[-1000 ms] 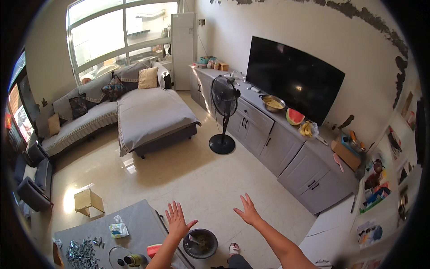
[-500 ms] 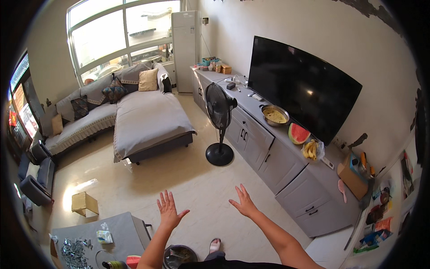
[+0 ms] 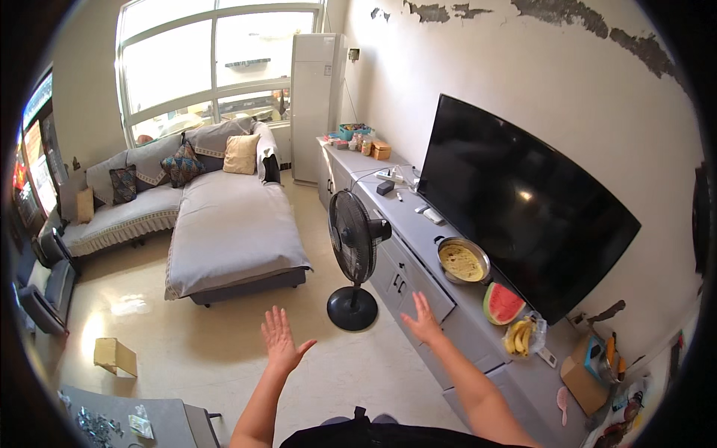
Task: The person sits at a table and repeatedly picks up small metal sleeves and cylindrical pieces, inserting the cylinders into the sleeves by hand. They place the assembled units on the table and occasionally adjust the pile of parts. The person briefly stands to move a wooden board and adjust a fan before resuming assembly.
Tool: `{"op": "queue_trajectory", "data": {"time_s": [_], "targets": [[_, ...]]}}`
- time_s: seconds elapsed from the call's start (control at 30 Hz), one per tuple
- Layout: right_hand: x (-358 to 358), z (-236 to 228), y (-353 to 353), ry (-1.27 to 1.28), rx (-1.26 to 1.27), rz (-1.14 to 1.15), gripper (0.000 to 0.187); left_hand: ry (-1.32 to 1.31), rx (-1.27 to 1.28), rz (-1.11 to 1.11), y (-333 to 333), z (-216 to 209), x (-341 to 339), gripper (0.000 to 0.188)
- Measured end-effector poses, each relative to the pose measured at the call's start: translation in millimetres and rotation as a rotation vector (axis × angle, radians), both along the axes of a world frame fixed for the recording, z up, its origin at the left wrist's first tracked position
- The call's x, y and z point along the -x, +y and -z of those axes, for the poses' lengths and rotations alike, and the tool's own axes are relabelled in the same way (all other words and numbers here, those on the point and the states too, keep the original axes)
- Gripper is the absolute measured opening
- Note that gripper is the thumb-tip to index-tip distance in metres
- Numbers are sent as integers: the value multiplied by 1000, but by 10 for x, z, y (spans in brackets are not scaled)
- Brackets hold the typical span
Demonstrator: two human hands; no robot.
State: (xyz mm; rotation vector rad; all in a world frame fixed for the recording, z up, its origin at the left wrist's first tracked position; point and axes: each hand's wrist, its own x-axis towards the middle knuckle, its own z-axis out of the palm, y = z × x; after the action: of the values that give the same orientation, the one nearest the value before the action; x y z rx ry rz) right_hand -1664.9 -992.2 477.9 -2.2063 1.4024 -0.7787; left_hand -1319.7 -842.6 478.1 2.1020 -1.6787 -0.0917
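Both arms reach forward over the pale tiled floor. My left hand (image 3: 282, 342) is open, its fingers spread and the thumb out to the right, touching nothing. My right hand (image 3: 425, 319) is also open and bare, appearing in front of the drawers of the long grey cabinet (image 3: 489, 351). Ahead, between and beyond the hands, a black standing fan (image 3: 354, 237) rises from its round base. On the cabinet top are a steel pot (image 3: 463, 261) of yellowish food, a cut watermelon (image 3: 503, 303) and a bunch of bananas (image 3: 518, 338) in clear plastic.
A large black television (image 3: 523, 209) stands on the cabinet. The grey sofa (image 3: 231, 231) fills the far left. Low down at left are a cardboard box (image 3: 115, 355) and a grey table (image 3: 168, 418) holding small metallic pieces. A pink hairbrush (image 3: 562, 405) lies near the cabinet's right end.
My view has tilted up and moved closer to the fan and cabinet. The foot and the bin near me have left the picture. Both hands stay raised and open.
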Motion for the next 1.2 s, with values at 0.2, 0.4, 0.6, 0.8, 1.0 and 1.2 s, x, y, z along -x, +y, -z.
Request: {"op": "queue_trajectory", "data": {"time_s": [0.2,0.4,0.6,0.8,1.0,1.2], "targets": [[-188,244,-1622,21,-66,-61,82,-70,6,-95,-1051,-406,45,112],[-453,944,-3456,-209,-432,81,96,9,-78,-350,-1742,-56,157,112],[-881,976,-4399,-657,-1207,456,136,132,-201,-525,-2205,110,616,112],[-1473,1296,-4923,-711,-1022,854,140,148,-160,-676,-2451,21,711,109],[-1638,1785,-5366,-677,-866,833,136,118,-134,-822,-2340,0,781,107],[-1603,1858,-5569,-734,-973,538,132,107,-200,-934,-2072,110,892,108]]}}
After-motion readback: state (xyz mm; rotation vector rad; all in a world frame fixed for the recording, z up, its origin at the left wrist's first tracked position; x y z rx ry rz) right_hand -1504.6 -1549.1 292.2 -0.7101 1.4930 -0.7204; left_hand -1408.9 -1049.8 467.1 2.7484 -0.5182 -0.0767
